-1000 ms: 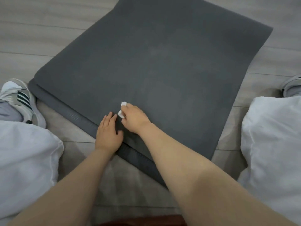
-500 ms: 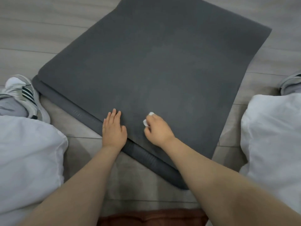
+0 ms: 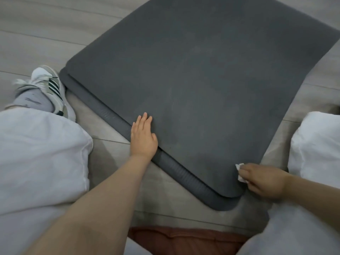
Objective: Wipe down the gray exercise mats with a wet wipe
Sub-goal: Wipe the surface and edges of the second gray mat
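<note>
Fingers of the right hand (image 3: 265,178) curl round a crumpled wet wipe (image 3: 240,172) at the near right corner of the top gray mat (image 3: 193,80), while the flat, straight-fingered left hand (image 3: 142,137) should, I'd judge, press firmly on the near edge so that corner cannot lift.

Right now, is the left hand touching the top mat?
Touching. The head view shows the left hand lying flat, fingers straight, on the top mat near its front edge, with no gap visible.

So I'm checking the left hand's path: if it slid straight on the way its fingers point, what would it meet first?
Only more top mat. The left hand lies flat there; nothing else seems to lie in that line.
</note>
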